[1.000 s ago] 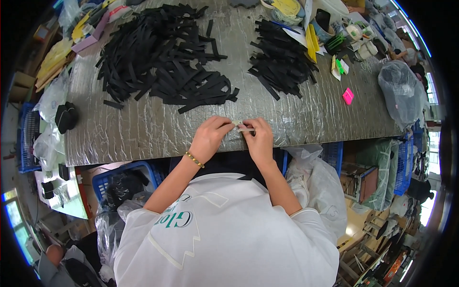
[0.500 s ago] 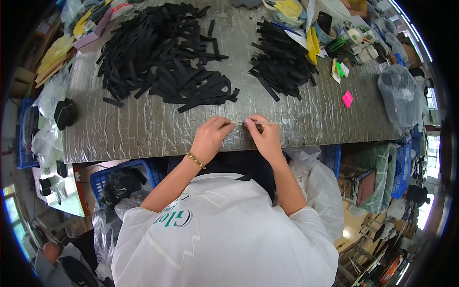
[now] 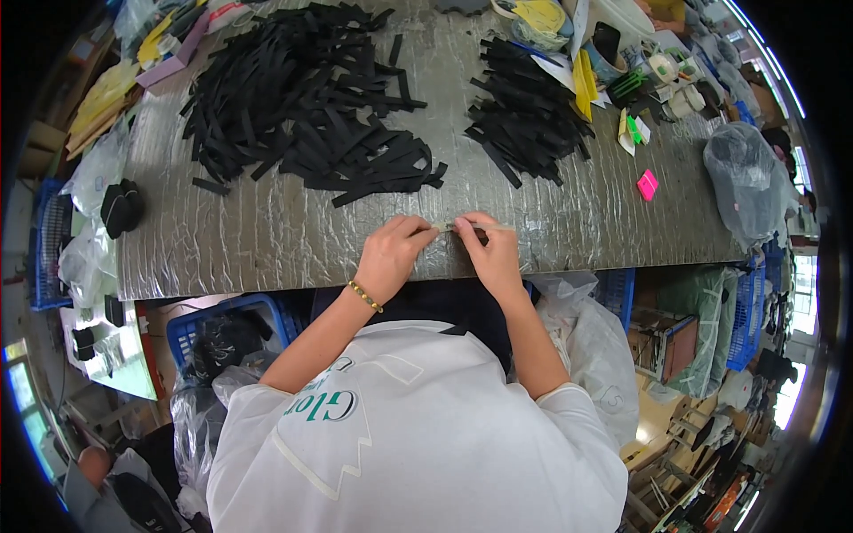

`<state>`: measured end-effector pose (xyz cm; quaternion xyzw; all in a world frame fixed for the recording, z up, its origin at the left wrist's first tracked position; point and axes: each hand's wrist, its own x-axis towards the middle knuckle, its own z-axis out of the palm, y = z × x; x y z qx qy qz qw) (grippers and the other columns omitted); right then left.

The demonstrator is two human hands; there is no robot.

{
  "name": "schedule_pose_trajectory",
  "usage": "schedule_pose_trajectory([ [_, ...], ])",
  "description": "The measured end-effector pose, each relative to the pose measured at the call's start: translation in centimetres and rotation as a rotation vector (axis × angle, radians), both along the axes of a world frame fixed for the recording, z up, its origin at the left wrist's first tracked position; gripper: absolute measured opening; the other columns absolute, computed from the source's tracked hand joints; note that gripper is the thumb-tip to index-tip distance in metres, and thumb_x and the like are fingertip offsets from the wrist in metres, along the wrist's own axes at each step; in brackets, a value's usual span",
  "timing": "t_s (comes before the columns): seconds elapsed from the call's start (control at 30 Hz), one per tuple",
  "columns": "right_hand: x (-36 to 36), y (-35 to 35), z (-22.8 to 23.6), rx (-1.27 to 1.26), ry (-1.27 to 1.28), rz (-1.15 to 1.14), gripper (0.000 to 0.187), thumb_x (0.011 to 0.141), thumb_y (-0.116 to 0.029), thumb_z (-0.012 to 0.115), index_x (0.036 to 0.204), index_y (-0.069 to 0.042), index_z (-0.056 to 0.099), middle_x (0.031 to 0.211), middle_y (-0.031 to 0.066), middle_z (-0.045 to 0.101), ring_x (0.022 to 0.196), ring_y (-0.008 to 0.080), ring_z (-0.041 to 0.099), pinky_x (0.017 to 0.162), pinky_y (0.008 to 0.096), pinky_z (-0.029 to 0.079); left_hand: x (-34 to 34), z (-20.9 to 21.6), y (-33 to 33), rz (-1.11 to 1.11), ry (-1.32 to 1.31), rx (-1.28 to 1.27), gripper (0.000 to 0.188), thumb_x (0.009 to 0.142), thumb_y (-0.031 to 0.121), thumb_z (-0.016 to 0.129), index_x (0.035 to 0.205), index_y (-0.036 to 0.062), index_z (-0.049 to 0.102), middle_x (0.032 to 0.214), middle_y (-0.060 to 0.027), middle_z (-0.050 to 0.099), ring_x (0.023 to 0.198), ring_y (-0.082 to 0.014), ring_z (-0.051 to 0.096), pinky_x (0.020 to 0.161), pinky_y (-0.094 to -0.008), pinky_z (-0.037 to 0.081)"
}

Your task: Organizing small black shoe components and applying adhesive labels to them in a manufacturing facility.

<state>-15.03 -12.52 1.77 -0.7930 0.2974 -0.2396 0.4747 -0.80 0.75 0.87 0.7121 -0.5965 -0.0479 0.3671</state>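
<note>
Almost unchanged against half a second ago, only shifted a very little: left hand point(image 3: 392, 251) and right hand point(image 3: 491, 253) close together at the near edge of the silver-covered table point(image 3: 267, 240), both pinching with the fingertips a thin pale strip point(image 3: 469, 228) held between them just above the table surface. Farther back, well apart from the hands, a big heap of black strips point(image 3: 302, 98) on the left and a smaller black pile point(image 3: 524, 111) on the right, plus a small pink block point(image 3: 647, 184) near the right side.
</note>
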Motion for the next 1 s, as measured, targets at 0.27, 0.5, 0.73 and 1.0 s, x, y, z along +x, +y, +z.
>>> schedule_pose_trajectory([
  [0.27, 0.1, 1.0, 1.3, 0.034, 0.029, 0.053, 0.02, 0.096, -0.014, 0.064, 0.096, 0.006, 0.069, 0.087, 0.0134, 0.071, 0.074, 0.0201, 0.068, 0.068, 0.0303, 0.051, 0.2, -0.5, 0.1, 0.015, 0.062, -0.023, 0.033, 0.081, -0.002, 0.064, 0.111, 0.0073, 0.071, 0.097, -0.0081, 0.068, 0.09, -0.0306, 0.066, 0.078, -0.0392, 0.054],
  [0.5, 1.4, 1.7, 1.3, 0.003, 0.043, 0.113, 0.018, 0.096, -0.011, 0.063, 0.097, 0.006, 0.07, 0.089, 0.0136, 0.072, 0.078, 0.0218, 0.07, 0.072, 0.0308, 0.052, 0.4, -0.2, 0.1, 0.015, 0.192, -0.048, 0.051, 0.086, -0.003, 0.06, 0.136, 0.0088, 0.05, 0.097, -0.0076, 0.071, 0.089, -0.0304, 0.067, 0.075, -0.0415, 0.055],
  [0.73, 1.9, 1.8, 1.1, -0.143, 0.0, 0.121, 0.017, 0.095, -0.01, 0.063, 0.096, 0.005, 0.069, 0.089, 0.0149, 0.071, 0.076, 0.0292, 0.068, 0.071, 0.0333, 0.052, 0.6, -0.2, 0.1, 0.014, 0.192, -0.024, 0.049, 0.087, -0.002, 0.06, 0.134, 0.0082, 0.05, 0.097, -0.008, 0.071, 0.089, -0.0308, 0.067, 0.075, -0.0421, 0.055],
  [1.0, 0.6, -0.3, 1.4, -0.407, 0.154, 0.274, 0.018, 0.091, -0.003, 0.061, 0.109, -0.002, 0.06, 0.117, 0.0135, 0.055, 0.111, 0.0336, 0.054, 0.095, 0.0399, 0.042, 0.8, 0.3, 0.3, -0.007, 0.27, 0.01, 0.045, 0.087, -0.004, 0.061, 0.13, 0.0074, 0.053, 0.102, -0.0119, 0.071, 0.094, -0.0344, 0.066, 0.081, -0.0427, 0.053],
])
